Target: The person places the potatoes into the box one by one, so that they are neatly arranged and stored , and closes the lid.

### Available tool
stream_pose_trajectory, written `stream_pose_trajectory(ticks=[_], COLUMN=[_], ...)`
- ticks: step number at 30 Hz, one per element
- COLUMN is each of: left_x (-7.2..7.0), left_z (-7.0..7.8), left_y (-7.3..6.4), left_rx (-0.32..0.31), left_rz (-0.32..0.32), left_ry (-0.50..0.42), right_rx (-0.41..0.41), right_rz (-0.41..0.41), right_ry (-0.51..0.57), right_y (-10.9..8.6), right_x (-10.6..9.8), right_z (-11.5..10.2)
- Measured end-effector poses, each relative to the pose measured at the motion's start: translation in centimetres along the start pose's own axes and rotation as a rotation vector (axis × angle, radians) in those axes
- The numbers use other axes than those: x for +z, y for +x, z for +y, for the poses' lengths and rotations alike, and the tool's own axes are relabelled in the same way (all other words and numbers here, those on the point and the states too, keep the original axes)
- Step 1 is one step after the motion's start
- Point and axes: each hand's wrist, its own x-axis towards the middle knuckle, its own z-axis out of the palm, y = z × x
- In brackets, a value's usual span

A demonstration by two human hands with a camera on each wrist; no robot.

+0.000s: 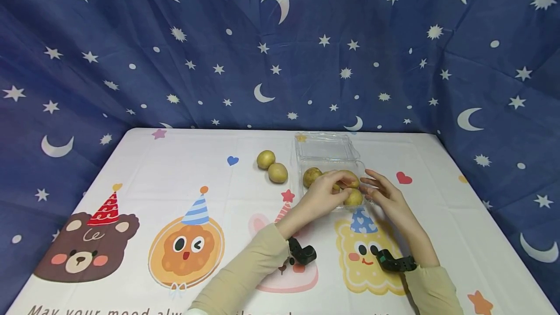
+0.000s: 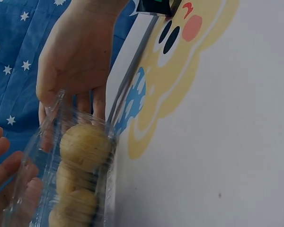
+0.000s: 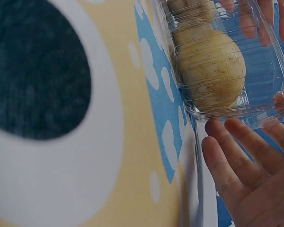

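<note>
A clear plastic clamshell box (image 1: 299, 175) lies on the table with its lid (image 1: 325, 148) folded back. Several potatoes fill its tray, among them one at the left (image 1: 312, 177) and one at the near right corner (image 1: 353, 198). Over the tray bends my left hand (image 1: 321, 196), fingers loosely bent above the potatoes; no potato shows in its grasp in the wrist views. My right hand (image 1: 389, 198) stands at the box's right side, fingers spread. In the right wrist view its fingertips (image 3: 215, 130) are close to the wall beside a potato (image 3: 210, 71); contact is unclear.
Two loose potatoes, one farther back (image 1: 266, 159) and one nearer (image 1: 277, 173), lie left of the box. A white tablecloth (image 1: 183, 169) with cartoon prints covers the table. Behind it hangs a blue curtain (image 1: 306, 57) with moons and stars.
</note>
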Motion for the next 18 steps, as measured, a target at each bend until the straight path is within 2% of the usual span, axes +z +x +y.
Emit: stream_pose_trajectory(ticks=[8, 18], left_x=[-0.9, -2.2], left_z=[0.2, -0.1], left_y=[-0.6, -1.3], left_rx=[-0.035, -0.038], left_rz=[0.004, 0.049], left_ry=[-0.058, -0.053], right_rx=[0.01, 0.005], right_rz=[0.001, 0.0], right_ry=[-0.002, 0.004], right_y=[0.0, 0.0], right_x=[0.0, 0.0], right_z=[0.0, -0.1])
